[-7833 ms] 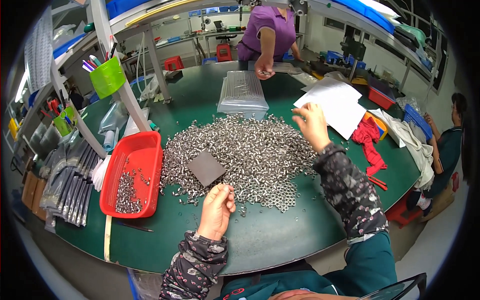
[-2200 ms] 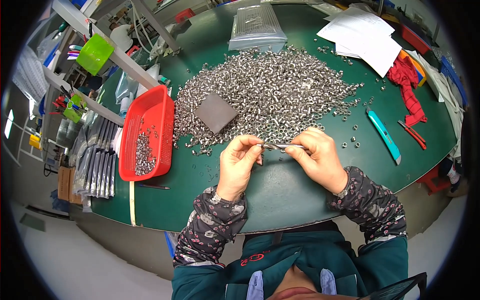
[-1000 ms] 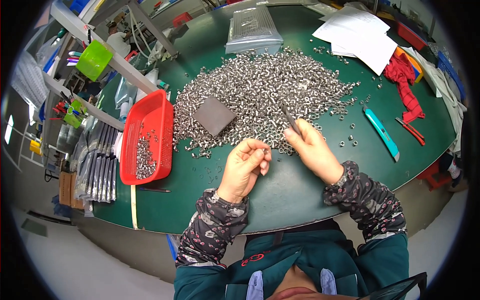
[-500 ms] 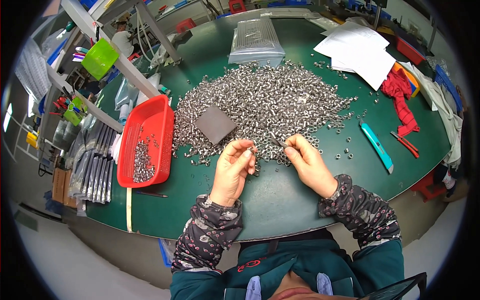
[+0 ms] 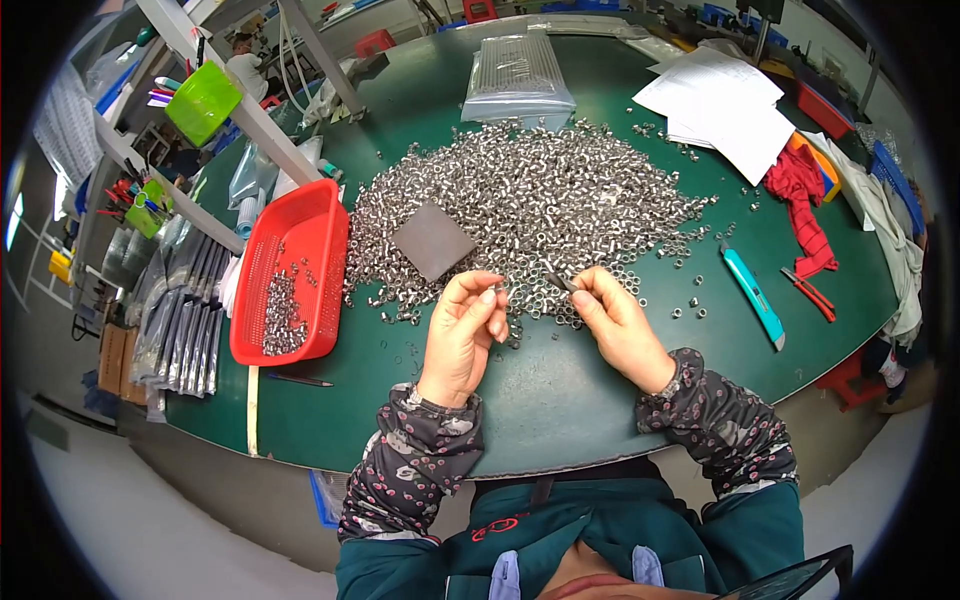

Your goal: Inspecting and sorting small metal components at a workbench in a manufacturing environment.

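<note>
A broad heap of small shiny metal rings (image 5: 540,190) lies on the green tabletop in front of me. At the heap's near edge, my left hand (image 5: 463,325) pinches a small metal ring (image 5: 500,288) between thumb and fingertips. To the right, my right hand (image 5: 618,322) grips a thin dark tool (image 5: 560,282) whose tip points left toward the left hand; its exact kind is hard to make out. A dark grey square block (image 5: 434,242) rests on the heap just beyond the left hand.
A red plastic basket (image 5: 325,300) holding some rings stands on the left. To the right lie a teal utility knife (image 5: 752,297), red-handled snips (image 5: 812,294), a red cloth (image 5: 800,210) and white papers (image 5: 725,105). A bagged bundle (image 5: 517,80) sits behind the heap. A pen (image 5: 302,380) lies near the basket.
The view has shifted slightly. Both hands hold nearly the same pose, the left a little farther from the dark tool's tip.
</note>
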Tool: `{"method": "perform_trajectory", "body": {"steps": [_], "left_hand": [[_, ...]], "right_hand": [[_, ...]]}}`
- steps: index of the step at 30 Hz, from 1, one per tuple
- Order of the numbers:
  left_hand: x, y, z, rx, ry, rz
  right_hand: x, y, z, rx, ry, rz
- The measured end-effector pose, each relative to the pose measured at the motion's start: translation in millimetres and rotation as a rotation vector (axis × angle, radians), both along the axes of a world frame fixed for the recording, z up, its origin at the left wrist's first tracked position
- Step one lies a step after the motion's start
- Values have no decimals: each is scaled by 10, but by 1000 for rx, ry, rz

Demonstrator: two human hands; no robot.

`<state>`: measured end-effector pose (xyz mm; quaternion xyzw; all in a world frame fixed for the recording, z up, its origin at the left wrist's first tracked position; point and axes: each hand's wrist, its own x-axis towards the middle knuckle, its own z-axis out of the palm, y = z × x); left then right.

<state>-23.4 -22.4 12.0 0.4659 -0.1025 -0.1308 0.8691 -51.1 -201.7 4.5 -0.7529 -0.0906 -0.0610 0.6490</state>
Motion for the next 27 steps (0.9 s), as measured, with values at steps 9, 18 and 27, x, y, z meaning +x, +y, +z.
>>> {"method": "perform_trajectory", "body": {"steps": [9, 18, 27], "left_hand": [[6, 17, -16, -14, 10, 4], [-3, 6, -5, 1, 18, 15], [-19, 78, -7, 15, 27, 61]], "right_hand": [[-36, 18, 89, -45, -67, -34], [-60, 2, 123, -58, -104, -98], [-32, -608, 498, 28, -318, -312]]}}
